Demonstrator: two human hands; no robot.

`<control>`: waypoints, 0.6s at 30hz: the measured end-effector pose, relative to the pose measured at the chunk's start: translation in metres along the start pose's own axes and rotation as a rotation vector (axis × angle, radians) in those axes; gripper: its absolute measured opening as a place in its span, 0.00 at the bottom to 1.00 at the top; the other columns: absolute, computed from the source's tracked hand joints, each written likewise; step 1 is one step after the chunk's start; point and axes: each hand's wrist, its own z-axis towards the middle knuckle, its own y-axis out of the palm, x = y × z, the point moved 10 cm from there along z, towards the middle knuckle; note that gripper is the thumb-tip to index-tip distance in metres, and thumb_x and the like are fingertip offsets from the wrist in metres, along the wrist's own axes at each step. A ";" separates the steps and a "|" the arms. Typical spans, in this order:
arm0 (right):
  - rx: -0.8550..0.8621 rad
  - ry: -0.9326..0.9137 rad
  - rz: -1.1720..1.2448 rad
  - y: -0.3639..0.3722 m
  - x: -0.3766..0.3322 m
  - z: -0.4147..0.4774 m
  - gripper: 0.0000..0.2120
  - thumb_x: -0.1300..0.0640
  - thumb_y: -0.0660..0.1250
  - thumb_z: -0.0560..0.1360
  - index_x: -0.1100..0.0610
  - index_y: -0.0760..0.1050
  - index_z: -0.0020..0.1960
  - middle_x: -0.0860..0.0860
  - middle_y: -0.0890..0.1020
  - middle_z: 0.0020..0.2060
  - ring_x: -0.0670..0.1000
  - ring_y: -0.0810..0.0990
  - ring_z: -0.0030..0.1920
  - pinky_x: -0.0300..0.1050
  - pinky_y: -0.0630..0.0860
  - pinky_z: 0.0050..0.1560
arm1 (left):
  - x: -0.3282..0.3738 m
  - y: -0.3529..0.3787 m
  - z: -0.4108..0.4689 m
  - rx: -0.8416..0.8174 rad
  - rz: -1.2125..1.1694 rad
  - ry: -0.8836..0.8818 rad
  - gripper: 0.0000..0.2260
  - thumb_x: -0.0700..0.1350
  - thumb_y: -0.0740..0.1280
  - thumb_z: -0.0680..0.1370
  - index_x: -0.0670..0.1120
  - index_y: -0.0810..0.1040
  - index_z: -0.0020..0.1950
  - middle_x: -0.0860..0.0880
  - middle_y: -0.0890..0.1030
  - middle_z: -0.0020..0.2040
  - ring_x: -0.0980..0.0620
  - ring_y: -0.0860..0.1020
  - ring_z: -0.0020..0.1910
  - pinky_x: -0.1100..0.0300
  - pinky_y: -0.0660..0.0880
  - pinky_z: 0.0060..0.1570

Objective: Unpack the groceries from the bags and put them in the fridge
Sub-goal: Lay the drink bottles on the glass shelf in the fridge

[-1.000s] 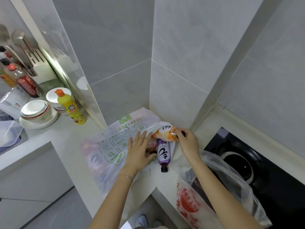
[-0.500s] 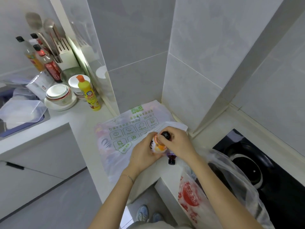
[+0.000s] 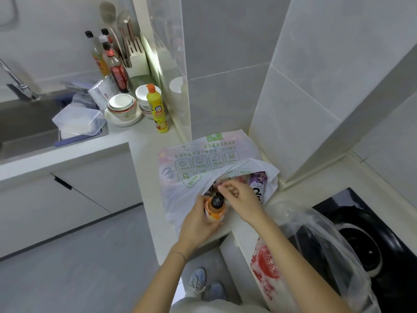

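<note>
While our left hand [image 3: 198,227] grips the orange bottle [image 3: 215,210] upright by the counter [image 3: 146,168] edge, our right hand [image 3: 241,197] curls in the open bag [image 3: 178,199] mouth; what it pinches, we cannot tell.

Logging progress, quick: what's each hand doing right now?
Left hand: holding the orange bottle.
Right hand: fingers curled at the bag opening; can't tell if it grips anything.

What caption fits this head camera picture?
Left hand grips an orange bottle while the right hand hovers at the printed bag's opening.
</note>
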 end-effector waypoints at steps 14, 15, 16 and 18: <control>0.076 0.073 -0.188 0.006 0.045 0.003 0.11 0.52 0.65 0.78 0.56 0.77 0.56 0.49 0.80 0.51 0.49 0.77 0.53 0.46 0.75 0.55 | 0.004 -0.003 -0.015 0.034 0.055 0.131 0.34 0.50 0.76 0.71 0.54 0.62 0.73 0.61 0.69 0.67 0.65 0.66 0.65 0.79 0.61 0.61; 0.070 0.106 -0.253 0.005 0.057 0.002 0.12 0.53 0.66 0.77 0.57 0.76 0.58 0.51 0.79 0.53 0.51 0.76 0.55 0.47 0.74 0.56 | 0.008 -0.006 -0.017 0.059 0.073 0.158 0.34 0.51 0.75 0.72 0.53 0.63 0.73 0.60 0.69 0.67 0.66 0.65 0.65 0.80 0.59 0.61; 0.065 0.146 -0.305 0.003 0.069 -0.001 0.14 0.53 0.67 0.76 0.58 0.75 0.60 0.53 0.78 0.55 0.52 0.75 0.57 0.48 0.74 0.56 | 0.011 -0.009 -0.017 0.087 0.096 0.186 0.32 0.52 0.75 0.72 0.51 0.65 0.72 0.59 0.70 0.67 0.65 0.65 0.65 0.79 0.58 0.62; 0.063 0.229 -0.346 -0.002 0.091 -0.008 0.17 0.56 0.69 0.74 0.60 0.72 0.60 0.56 0.75 0.56 0.55 0.74 0.58 0.46 0.71 0.55 | 0.019 -0.013 -0.018 0.122 0.141 0.252 0.31 0.53 0.74 0.72 0.50 0.66 0.71 0.54 0.71 0.67 0.60 0.65 0.68 0.73 0.61 0.66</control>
